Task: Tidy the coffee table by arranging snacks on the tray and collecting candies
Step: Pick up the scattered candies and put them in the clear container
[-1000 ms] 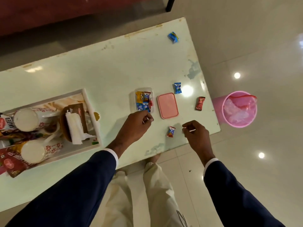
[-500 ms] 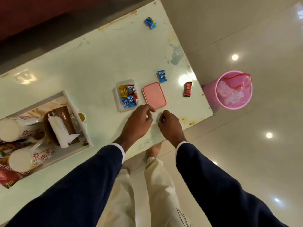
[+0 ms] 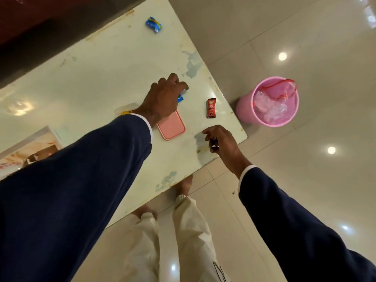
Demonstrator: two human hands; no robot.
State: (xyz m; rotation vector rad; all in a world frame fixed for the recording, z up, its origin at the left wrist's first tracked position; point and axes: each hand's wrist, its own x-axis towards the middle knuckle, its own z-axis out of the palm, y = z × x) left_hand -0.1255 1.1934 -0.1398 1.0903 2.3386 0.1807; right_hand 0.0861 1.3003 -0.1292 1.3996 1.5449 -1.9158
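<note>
Change: left hand has moved from beside the lid out to the blue candy; right hand has lifted a candy off the desk.
Left grip: fingers curled over the blue candy, contact hidden.
Right grip: clamped on a small dark candy.
Remaining: red candy near right edge; far candy at far edge.
Box: mostly hidden under left sleeve.
Bin: on floor, beside desk.
Writing: red wrapper print unreadable.
</note>
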